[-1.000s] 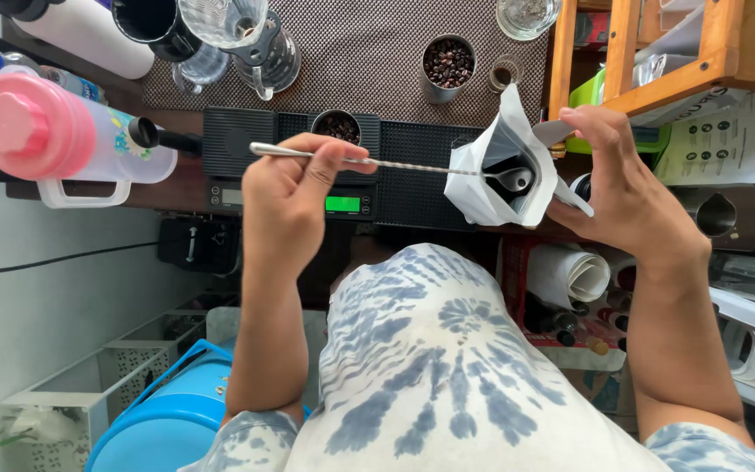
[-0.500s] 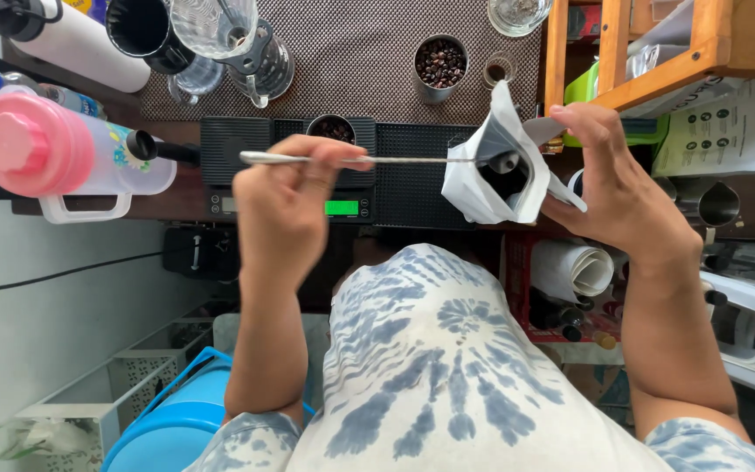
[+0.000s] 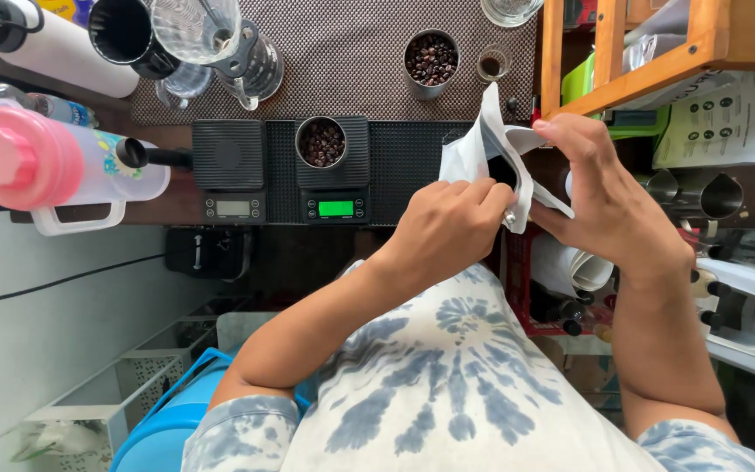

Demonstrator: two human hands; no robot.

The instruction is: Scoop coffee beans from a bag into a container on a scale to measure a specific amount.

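Head view, looking down over a tie-dye shirt.

- White pouch: open at the mouth, held in the air between both hands, in front of the counter edge and right of the scales.
- Right hand: clamped on the pouch's right side, thumb at its upper rim.
- Left hand: fingers closed at the pouch mouth, pinching a small metal utensil end; the rest of it is hidden inside.
- Scale with green display: bears a metal cup of coffee beans.
- Second scale: just left of the first.
- Second bean cup: stands on the woven mat.
- Pink-lidded jug: far left.
- Wooden shelf: upper right.
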